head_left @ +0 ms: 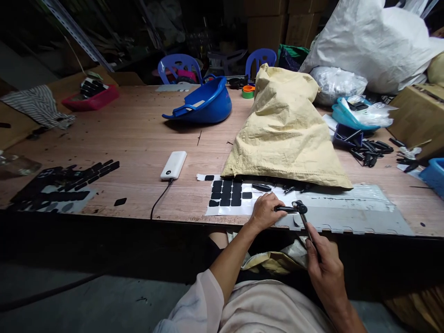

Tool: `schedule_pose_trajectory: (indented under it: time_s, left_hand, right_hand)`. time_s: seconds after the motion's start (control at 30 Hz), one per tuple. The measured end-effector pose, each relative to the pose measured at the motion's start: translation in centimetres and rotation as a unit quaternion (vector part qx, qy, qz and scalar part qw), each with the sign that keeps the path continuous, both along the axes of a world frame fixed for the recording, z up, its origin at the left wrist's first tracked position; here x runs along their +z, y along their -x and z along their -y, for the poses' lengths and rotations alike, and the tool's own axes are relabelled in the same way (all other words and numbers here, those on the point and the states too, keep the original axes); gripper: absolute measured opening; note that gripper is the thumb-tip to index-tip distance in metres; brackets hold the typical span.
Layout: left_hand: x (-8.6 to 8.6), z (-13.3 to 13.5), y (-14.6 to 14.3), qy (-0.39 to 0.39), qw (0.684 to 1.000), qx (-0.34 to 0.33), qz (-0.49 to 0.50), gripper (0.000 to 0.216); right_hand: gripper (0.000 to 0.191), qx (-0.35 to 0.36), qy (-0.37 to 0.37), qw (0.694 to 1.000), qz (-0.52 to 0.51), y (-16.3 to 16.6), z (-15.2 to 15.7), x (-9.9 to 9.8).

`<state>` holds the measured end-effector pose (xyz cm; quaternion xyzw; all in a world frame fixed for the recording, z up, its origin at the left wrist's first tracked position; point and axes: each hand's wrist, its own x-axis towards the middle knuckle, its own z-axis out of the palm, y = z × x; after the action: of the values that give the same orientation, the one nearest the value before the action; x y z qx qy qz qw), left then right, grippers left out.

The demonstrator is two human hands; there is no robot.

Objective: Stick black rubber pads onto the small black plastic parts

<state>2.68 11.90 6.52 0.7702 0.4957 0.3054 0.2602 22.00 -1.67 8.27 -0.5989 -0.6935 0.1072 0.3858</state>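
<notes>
My left hand is closed on a slim black rod-shaped part, held low over the table's front edge. My right hand grips the handle of a small hammer, whose dark round head is at the far end of the black part. Whether the head touches the part I cannot tell. Under both lies a grey metal plate along the edge. Left of my left hand is a white sheet with rows of black rounded pads. Several more black parts lie just beyond my hands.
A large cream sack stands right behind the work spot. A white power bank with a cable lies left. Farther back is a tilted blue basin. Black parts are heaped right, near a cardboard box.
</notes>
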Motion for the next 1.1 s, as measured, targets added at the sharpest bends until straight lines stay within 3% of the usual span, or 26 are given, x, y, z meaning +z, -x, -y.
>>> schedule_pose_trajectory:
  time_s: [0.13,0.27,0.37,0.5,0.63,0.77,0.9,1.0,1.1]
  left_hand:
    - [0.1,0.1,0.1,-0.005,1.000,0.004,0.003,0.014]
    - [0.3,0.2,0.0,-0.002,1.000,0.006,0.004,0.017]
    - [0.2,0.3,-0.1,-0.004,1.000,0.009,-0.003,0.017]
    - [0.1,0.3,-0.1,-0.020,1.000,0.002,-0.021,0.017]
    - [0.5,0.7,0.0,-0.065,0.997,-0.025,-0.033,0.016]
    - [0.3,3.1,0.4,-0.130,0.988,-0.080,-0.003,0.023]
    - [-2.0,7.7,0.8,-0.163,0.974,-0.145,0.061,0.031]
    - [-4.1,10.5,1.1,-0.071,0.990,-0.119,0.035,0.030]
    - [-5.0,11.4,1.4,0.142,0.984,-0.046,-0.094,0.027]
  right_hand:
    - [0.043,0.014,0.020,1.000,0.002,-0.2,-0.1,-0.3]
    - [0.045,-0.047,-0.015,0.999,-0.014,-1.9,-1.0,0.4]
    - [0.045,-0.125,-0.019,0.991,0.036,-4.5,-2.1,1.1]
    - [0.043,-0.248,0.064,0.957,0.134,-7.1,-3.4,1.0]
    - [0.044,-0.289,0.136,0.936,0.150,-7.1,-3.9,0.6]
    - [0.042,-0.296,0.150,0.934,0.134,-6.6,-3.9,0.6]
    - [0.039,-0.301,0.140,0.932,0.145,-6.5,-3.9,0.3]
    - [0.040,-0.304,0.122,0.932,0.159,-6.4,-3.9,0.0]
    - [0.040,-0.300,0.111,0.932,0.170,-6.4,-3.8,-0.2]
